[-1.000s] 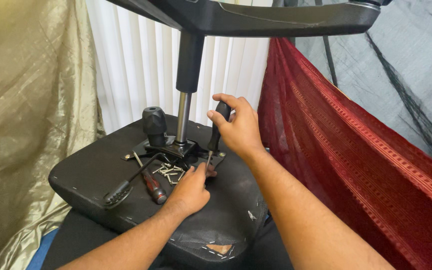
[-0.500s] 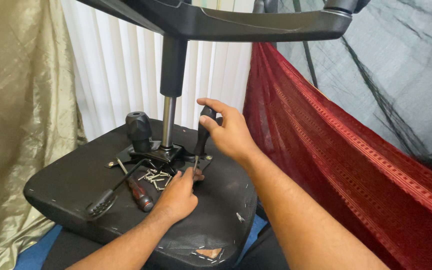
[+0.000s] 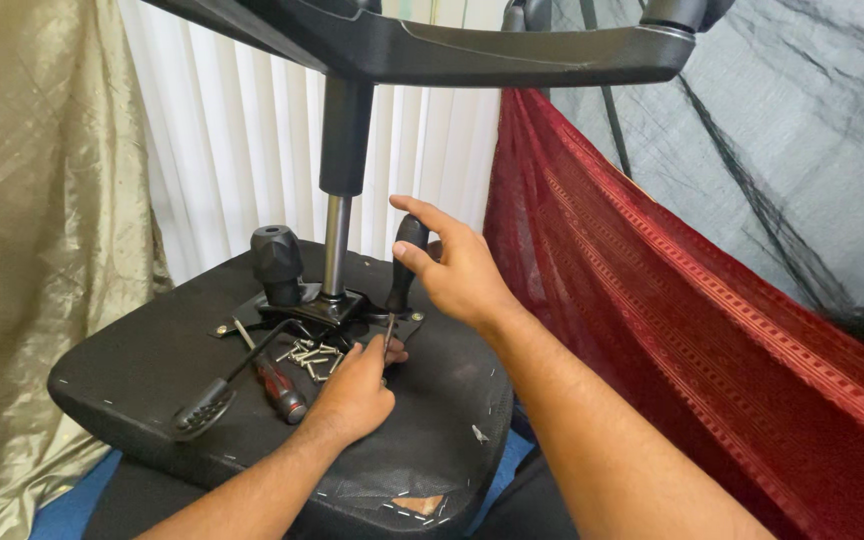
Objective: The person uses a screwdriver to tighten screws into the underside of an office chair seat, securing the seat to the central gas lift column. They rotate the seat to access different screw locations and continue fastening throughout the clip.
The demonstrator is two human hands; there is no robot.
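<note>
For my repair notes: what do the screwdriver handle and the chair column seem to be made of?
Screwdriver handle: probably matte black plastic or rubber, with no shine. Chair column: lower part looks like polished bare metal, with bright reflections; the upper sleeve looks like black plastic or painted metal.

Bright daylight thru white blinds (image 3: 222, 150), soft shadows, sharp, slight edge distortion.

Gas post (image 3: 335, 250), knob (image 3: 276, 262) blocking left.

We see an upturned chair seat (image 3: 152, 380), its post (image 3: 335, 245) rising from the middle. Knob (image 3: 276, 262) left of post, upright screwdriver (image 3: 402, 275) right of it. Screws (image 3: 310, 355) lie before the post, a second screwdriver (image 3: 272, 375) left of them, lever (image 3: 214, 395) further left.
</note>
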